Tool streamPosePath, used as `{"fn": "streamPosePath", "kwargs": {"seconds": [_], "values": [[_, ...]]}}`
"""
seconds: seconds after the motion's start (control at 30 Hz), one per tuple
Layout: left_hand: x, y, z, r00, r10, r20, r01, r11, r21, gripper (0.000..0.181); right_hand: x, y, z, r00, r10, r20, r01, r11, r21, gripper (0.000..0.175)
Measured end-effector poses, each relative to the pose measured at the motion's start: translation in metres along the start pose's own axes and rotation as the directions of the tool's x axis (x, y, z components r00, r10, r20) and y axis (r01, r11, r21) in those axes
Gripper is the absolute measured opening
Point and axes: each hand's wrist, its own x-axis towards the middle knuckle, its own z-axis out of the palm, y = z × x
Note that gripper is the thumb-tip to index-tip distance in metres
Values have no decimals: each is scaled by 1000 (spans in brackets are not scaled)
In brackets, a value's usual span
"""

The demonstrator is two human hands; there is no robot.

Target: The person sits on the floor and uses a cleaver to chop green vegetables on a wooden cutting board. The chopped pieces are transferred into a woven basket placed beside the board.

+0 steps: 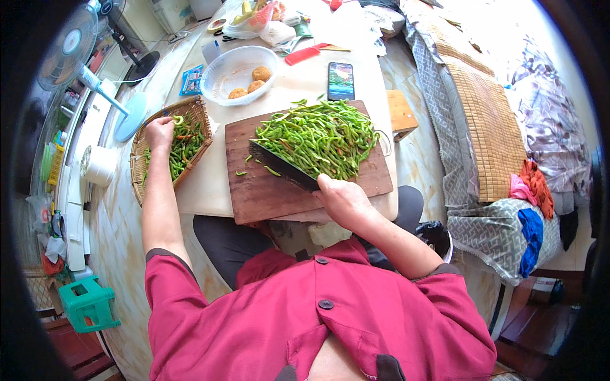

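Observation:
My right hand grips the handle of a dark-bladed kitchen knife. The blade rests against the near left edge of a heap of sliced green peppers on a wooden cutting board. A few loose slices lie left of the blade. My left hand is over a woven bamboo basket at the left, its fingers closed on a pale green pepper piece. Whole green peppers and a few reddish ones fill the basket; my forearm hides part of it.
Behind the board lie a phone and a red-handled tool. A translucent plastic bowl holds several round brown items. A blue packet is beside it. A wooden stool stands right of the table, a fan at left.

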Motion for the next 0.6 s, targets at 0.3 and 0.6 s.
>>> {"fn": "streamPosePath", "kwargs": {"seconds": [0.3, 0.6], "values": [[-8, 15, -32, 991, 117, -65, -120, 992, -42, 23, -6, -1, 0, 999, 27, -33, -26, 999, 32, 9], [-83, 64, -53, 910, 315, -271, -331, 943, -14, 15, -5, -1, 3, 999, 39, -36, -40, 999, -12, 9]]}}
